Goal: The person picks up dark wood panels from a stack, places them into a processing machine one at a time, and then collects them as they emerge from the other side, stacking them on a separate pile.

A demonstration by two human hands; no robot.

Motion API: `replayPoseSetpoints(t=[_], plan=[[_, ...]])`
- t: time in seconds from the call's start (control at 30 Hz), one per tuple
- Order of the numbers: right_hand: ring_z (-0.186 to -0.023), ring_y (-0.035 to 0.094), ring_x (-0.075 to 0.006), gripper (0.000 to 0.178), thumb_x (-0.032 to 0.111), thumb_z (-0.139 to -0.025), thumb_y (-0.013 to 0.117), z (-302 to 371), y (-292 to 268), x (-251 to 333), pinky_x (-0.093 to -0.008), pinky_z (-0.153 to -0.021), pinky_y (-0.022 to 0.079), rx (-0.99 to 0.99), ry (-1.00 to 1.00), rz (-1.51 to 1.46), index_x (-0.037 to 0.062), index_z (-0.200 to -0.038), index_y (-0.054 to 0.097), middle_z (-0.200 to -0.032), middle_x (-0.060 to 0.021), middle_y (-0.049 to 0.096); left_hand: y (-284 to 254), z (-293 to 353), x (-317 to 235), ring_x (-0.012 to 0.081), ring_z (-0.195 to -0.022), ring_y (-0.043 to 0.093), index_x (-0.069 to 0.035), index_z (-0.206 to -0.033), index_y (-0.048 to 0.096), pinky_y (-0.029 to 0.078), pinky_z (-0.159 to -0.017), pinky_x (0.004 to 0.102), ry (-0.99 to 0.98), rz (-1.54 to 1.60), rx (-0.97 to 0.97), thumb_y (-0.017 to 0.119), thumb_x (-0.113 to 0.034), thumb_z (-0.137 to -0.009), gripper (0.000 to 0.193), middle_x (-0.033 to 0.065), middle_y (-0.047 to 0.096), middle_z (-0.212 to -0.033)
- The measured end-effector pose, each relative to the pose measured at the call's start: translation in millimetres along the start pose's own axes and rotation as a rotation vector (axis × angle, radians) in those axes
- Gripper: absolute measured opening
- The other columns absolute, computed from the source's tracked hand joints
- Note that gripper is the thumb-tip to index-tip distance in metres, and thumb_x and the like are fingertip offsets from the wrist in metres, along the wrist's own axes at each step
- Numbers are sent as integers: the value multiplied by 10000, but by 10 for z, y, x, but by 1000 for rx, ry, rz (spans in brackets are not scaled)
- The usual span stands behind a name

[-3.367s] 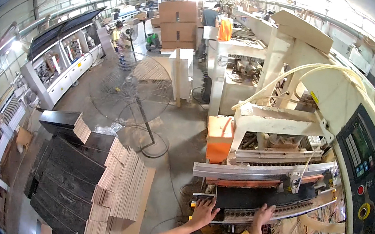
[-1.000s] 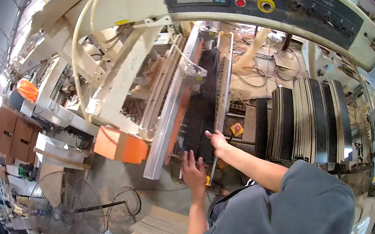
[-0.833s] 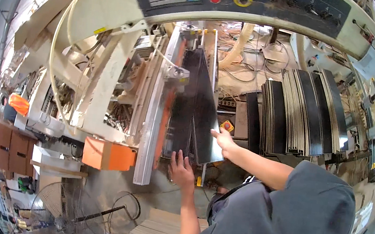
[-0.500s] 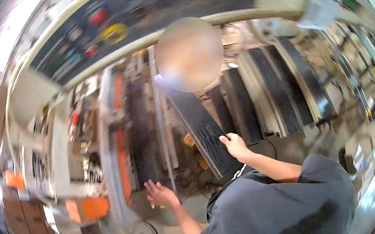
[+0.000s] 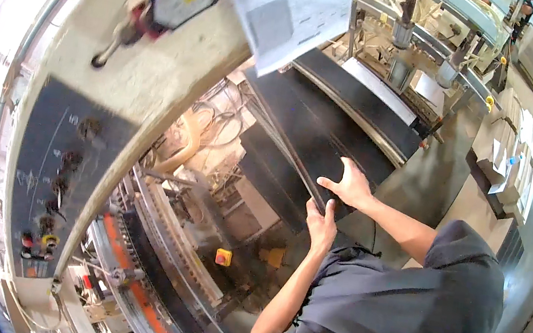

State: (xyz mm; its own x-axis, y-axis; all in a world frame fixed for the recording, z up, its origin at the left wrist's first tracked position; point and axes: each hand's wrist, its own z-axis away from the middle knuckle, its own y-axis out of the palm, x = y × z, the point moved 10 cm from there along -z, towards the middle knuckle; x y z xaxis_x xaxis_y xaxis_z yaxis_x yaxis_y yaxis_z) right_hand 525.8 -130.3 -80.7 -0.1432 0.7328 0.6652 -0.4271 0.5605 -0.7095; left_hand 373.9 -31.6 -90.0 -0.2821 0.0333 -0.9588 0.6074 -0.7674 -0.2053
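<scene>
The largest thing before you is a beige, dusty machine housing of painted metal [image 5: 180, 54], curving from the top down your left side. Set into it is a long, dark control panel [image 5: 44, 167] with a line of knobs. Ahead of you lie stacked, wide black boards with pale edges [image 5: 369, 106], some leaning over others. Against their near side is the long, flat black board with a narrow edge [image 5: 296, 149], slanting from beneath the paper toward your hands; you cannot tell from here whether it rests on the stack. The white, printed paper sheet [image 5: 293, 15] hangs in front of the housing. Low on your left, a long orange strip [image 5: 125, 242] runs beside a silver rail.

Your left hand [image 5: 320, 226] is closed around the near end of the narrow-edged board, thumb up. Your right hand [image 5: 350, 185] is spread wide, thumb and fingers apart, just beside that board; contact cannot be told. Smallest is a yellow, square button box with a red button [image 5: 223, 257], left of your left forearm.
</scene>
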Motion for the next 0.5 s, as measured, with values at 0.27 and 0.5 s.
replayPoseSetpoints(t=[0.27,0.5], plan=[[-1348,560,-422,1303,850,-661,768,-1095,-1133,-606,-500,-1127,463,-71,11,134,-79,-1504,418,-1460,-311,537,1569,-829,-92,291,-887,727,56,-1268,524,562,-801,418,-99,30,293,655,-260,-1043,409,193,721,-1021],[-1460,415,-456,1328,946,-679,636,-1679,-1441,-1171,-548,-1170,396,-11,48,509,53,-1616,339,-1633,-276,313,1442,-64,521,160,-1009,689,28,-1430,499,555,-897,326,-170,168,651,611,-218,-1079,443,102,732,-1134]])
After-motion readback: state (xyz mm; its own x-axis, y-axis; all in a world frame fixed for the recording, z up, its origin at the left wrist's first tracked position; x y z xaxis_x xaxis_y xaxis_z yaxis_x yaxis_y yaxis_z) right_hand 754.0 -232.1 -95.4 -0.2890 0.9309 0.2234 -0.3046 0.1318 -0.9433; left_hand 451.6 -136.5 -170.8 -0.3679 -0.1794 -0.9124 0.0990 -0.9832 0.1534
